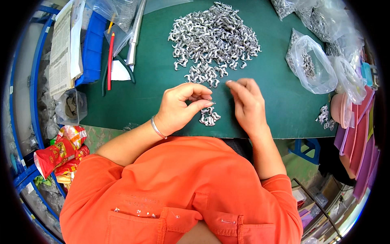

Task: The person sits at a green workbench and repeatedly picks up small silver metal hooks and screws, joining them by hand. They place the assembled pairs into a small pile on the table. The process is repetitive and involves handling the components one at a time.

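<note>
Small silver S-shaped metal pieces (215, 34) lie in a large heap on the green table, with a looser cluster (202, 74) trailing off its near side. Closer to me is a small group of the same pieces (209, 117). Just above that group, my left hand (178, 106) is closed, its thumb and forefinger pinched on a small silver metal piece that mostly hides behind the fingertips. To its right, my right hand (248, 103) has its fingers curled together, slightly blurred, near the cluster's edge. Whatever those fingertips hold is too small to make out.
Green-handled pliers (131, 73), a red pencil-like tool (110, 61) and a tapered metal rod (134, 44) lie at the left beside a blue bin (92, 49). Right, an open plastic bag (310, 65) holds metal parts. More pieces (323, 116) sit near the right edge.
</note>
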{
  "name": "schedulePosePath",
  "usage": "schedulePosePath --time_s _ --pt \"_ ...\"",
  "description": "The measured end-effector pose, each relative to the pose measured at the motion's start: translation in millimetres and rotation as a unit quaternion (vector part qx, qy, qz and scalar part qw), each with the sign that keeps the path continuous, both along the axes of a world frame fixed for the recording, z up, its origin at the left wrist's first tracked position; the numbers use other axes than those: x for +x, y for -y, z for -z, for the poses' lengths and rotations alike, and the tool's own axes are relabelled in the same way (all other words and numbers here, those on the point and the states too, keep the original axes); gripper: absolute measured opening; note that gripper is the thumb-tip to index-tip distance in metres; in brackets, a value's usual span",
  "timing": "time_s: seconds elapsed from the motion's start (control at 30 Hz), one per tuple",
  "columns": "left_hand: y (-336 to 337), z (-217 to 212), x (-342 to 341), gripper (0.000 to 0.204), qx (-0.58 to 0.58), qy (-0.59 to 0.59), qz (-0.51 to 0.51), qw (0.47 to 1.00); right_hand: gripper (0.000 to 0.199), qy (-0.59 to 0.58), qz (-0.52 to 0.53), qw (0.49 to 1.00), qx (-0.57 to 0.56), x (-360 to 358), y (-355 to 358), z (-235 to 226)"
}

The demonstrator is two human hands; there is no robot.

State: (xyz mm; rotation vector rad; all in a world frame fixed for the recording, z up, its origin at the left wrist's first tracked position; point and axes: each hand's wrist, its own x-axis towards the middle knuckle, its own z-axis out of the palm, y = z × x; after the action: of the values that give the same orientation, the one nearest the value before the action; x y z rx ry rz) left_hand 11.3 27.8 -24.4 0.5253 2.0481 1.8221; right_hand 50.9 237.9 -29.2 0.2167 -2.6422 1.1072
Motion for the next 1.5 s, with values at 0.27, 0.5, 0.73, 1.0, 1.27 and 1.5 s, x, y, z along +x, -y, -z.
schedulePosePath --time_s 0.27,0.5,0.73,1.0,1.27,1.5 --pt "-1.9 -0.8 0.9 0.020 0.036 -0.079 -0.028 0.996 0.015 0.074 0.010 0.997 -0.036 -4.5 -4.2 -0.9" --pt "-0.9 -10.3 -0.2 0.021 -0.002 -0.168 0.005 0.986 0.010 0.200 -0.055 0.824 -0.527 17.6 0.4 1.2" --pt "0.8 -12.1 0.8 0.023 0.009 -0.162 0.027 0.986 0.010 0.183 -0.092 0.797 -0.568 19.6 1.7 7.5" --pt "0.9 -7.3 6.8 0.025 0.022 -0.109 0.014 0.994 0.011 0.158 -0.095 0.845 -0.502 23.1 6.9 4.1" --pt "15.2 3.7 3.7 0.011 -0.099 -0.203 0.109 0.968 0.011 0.102 -0.152 0.974 -0.135 7.9 0.4 -12.4" --pt "5.9 5.4 -18.5 0.019 -0.199 -0.281 0.004 0.939 0.017 -0.010 0.008 0.999 0.050 -23.5 21.9 0.9"
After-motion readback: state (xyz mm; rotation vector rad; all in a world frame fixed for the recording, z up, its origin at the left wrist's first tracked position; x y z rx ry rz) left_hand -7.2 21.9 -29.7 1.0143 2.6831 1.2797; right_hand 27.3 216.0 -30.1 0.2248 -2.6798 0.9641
